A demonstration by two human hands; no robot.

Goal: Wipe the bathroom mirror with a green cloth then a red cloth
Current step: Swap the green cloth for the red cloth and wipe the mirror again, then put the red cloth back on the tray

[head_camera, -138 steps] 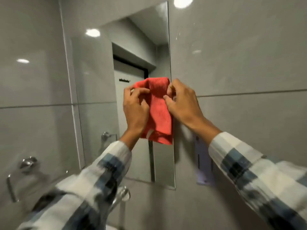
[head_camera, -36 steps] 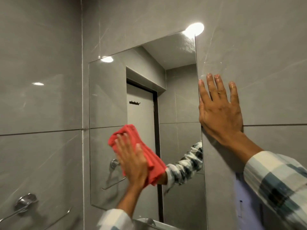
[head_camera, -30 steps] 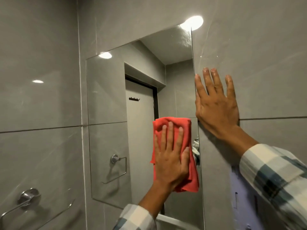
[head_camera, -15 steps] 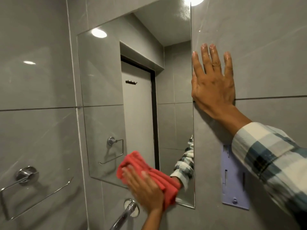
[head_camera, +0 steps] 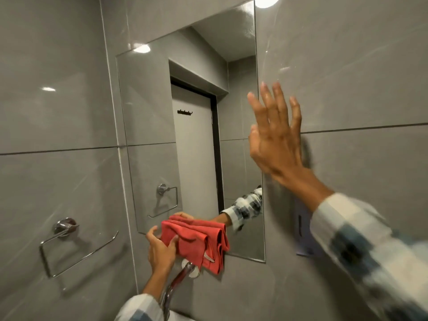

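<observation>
Mirror (head_camera: pixel 192 126) is my landmark: a tall pane fixed flat on the grey tiled wall (head_camera: pixel 347 66). Red cloth (head_camera: pixel 196 239), folded into several layers, sits at the mirror's bottom edge, partly over the glass and partly hanging below it over the wall. I see the left hand (head_camera: pixel 162 249) with its grip clamped on the cloth's left end, thumb on the front face and fingers wrapped around the edge. Right hand (head_camera: pixel 275 137) is raised just right of the mirror's right edge, grip apart, fingers spread, holding nothing; it is motion-blurred and I cannot tell whether the palm touches the wall. A chrome pipe (head_camera: pixel 178 281) with a round wall plate stands directly below the cloth. A chrome towel ring (head_camera: pixel 69 246) is mounted on the wall left of the mirror. A pale plastic fitting (head_camera: pixel 303 230) shows right of the mirror, behind the right forearm. Both sleeves are plaid.
</observation>
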